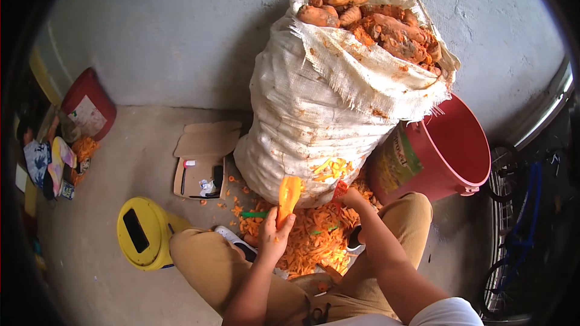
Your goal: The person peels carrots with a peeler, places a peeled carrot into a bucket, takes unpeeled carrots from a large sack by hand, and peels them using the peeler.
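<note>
My left hand is wrapped round the lower end of a peeled orange carrot, which points upward. In my right hand is a red peeler, held a little to the right of the carrot and apart from it. Beneath both hands lies a heap of orange peelings on the floor between my legs. Directly ahead stands a tall white woven sack, filled to its top with unpeeled carrots. Shreds of peel cling to the sack's lower front.
A red bucket leans against the sack's right side. To the left are an open cardboard box with small items and a yellow lidded bin. Farther left sits another red bucket; a blue bicycle frame is at right.
</note>
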Demonstrator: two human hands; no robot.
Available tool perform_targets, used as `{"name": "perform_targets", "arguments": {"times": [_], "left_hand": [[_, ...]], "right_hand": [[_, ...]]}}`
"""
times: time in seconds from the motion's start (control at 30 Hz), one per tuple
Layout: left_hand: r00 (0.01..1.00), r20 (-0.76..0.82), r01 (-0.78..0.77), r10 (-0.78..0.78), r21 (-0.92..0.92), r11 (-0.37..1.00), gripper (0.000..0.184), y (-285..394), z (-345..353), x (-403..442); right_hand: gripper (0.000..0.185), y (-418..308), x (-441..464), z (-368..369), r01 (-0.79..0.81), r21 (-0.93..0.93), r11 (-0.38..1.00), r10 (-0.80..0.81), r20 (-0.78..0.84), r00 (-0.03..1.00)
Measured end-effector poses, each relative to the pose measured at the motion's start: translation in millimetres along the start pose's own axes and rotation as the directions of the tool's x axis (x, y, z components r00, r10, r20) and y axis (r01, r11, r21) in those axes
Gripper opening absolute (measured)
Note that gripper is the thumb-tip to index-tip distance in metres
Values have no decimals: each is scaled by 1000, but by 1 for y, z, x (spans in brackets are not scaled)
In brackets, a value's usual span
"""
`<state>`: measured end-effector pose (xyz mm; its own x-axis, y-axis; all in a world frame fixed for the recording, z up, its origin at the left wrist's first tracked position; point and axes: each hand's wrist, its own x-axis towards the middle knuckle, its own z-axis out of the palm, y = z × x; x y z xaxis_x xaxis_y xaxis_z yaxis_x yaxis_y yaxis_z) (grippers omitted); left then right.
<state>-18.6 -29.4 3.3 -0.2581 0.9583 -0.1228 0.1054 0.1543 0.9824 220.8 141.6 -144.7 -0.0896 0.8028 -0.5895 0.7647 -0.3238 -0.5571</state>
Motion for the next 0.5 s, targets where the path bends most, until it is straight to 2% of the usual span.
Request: {"name": "perform_targets", "arguments": {"times": [0.07,0.1,0.17,0.2,0.27,0.3,0.4,0.47,0.5], "left_hand": [[999,-32,16,-18,-79,997,28,-1,3,0],[1000,-18,0,-1,-64,998,27,-2,2,1],[999,24,-33,34,-36,999,26,-3,3,1],[998,62,17,-11,-104,994,26,1,4,0],[986,142,123,-92,-230,965,28,13,4,-5],[985,159,112,-70,-273,955,30,13,5,-6],[981,194,59,12,-355,933,34,6,5,-8],[975,204,-8,84,-347,938,34,-6,6,-6],[978,173,-72,120,-258,963,32,-6,7,-7]], "right_hand": [[34,-17,-17,-13,56,35,998,-58,45,997],[29,-34,-36,-22,175,-59,983,-176,-8,984],[26,-43,-42,-30,339,100,936,-346,60,936],[25,-46,-46,-35,408,183,894,-428,81,900],[23,-71,-76,-48,465,328,822,-498,17,867],[22,-83,-92,-52,492,396,775,-530,-18,848],[22,-108,-125,-52,406,629,663,-442,-108,890],[19,-115,-134,-44,364,788,497,-395,-169,903],[19,-117,-137,-39,343,843,414,-383,-180,906]]}}
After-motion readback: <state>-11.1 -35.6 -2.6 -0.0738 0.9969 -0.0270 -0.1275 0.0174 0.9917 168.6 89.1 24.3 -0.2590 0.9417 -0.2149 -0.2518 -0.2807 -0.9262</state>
